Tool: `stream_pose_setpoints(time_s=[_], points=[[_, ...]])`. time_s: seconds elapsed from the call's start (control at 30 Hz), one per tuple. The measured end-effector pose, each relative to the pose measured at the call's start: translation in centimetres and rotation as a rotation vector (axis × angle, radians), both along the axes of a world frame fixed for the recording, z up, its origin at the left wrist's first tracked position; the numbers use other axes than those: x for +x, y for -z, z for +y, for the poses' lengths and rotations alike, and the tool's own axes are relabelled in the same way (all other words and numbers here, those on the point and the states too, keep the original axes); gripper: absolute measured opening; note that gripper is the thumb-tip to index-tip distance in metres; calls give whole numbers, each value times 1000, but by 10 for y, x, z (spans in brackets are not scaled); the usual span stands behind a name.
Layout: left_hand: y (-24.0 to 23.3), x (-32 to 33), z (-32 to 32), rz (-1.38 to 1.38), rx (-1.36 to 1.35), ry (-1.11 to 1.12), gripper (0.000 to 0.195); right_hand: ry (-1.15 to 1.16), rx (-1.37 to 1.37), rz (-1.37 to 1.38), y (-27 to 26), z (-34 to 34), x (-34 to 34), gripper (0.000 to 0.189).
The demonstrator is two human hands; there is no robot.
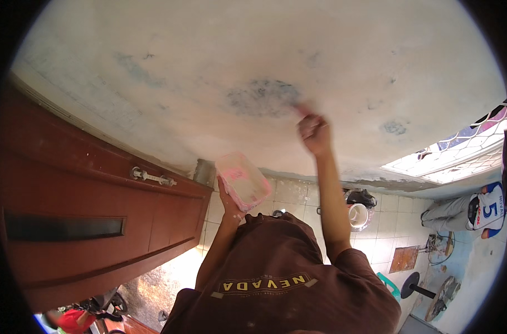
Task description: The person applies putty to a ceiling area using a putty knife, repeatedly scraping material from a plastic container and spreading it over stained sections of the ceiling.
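Observation:
My left hand [232, 204] holds a clear plastic tub [243, 181] smeared with pink, with pale material inside, below the wall's patchy area. Raised to the plastered wall [253, 137], my right hand [314, 129] grips a brush or similar tool [303, 109], reddish and blurred by motion. The tool is at the lower right edge of a dark, mottled patch [264, 98] on the wall; whether it touches the surface I cannot tell. Smaller bluish-grey patches mark the wall on either side.
A reddish-brown wooden door [78, 188] stands at left. At right are a barred window [454, 146], a white bucket [358, 215] on the tiled floor [287, 194] and a person in a white and blue shirt [489, 211]. Another person in red [74, 319] is at lower left.

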State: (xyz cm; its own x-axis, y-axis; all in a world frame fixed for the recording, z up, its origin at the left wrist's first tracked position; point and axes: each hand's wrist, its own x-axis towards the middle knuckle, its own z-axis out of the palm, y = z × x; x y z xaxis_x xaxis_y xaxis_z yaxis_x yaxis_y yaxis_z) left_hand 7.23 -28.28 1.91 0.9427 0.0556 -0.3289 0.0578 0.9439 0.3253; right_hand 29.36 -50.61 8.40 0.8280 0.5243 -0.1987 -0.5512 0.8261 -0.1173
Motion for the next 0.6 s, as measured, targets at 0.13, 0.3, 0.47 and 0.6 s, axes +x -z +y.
stream_pose_setpoints(time_s=[0.13, 0.3, 0.47, 0.6], points=[[-2, -14, -24, 34, 21, -15, 76, 88, 229, -353, -149, -87, -13, 12], [13, -25, -52, 31, 2, -19, 76, 233, 90, -578, -194, -114, -75, 14], [10, -21, -73, -9, 12, -11, 76, 92, -145, -262, -47, -67, -88, 50], [11, -12, -82, 33, 32, -3, 76, -57, -421, -220, 44, -29, -73, 45]])
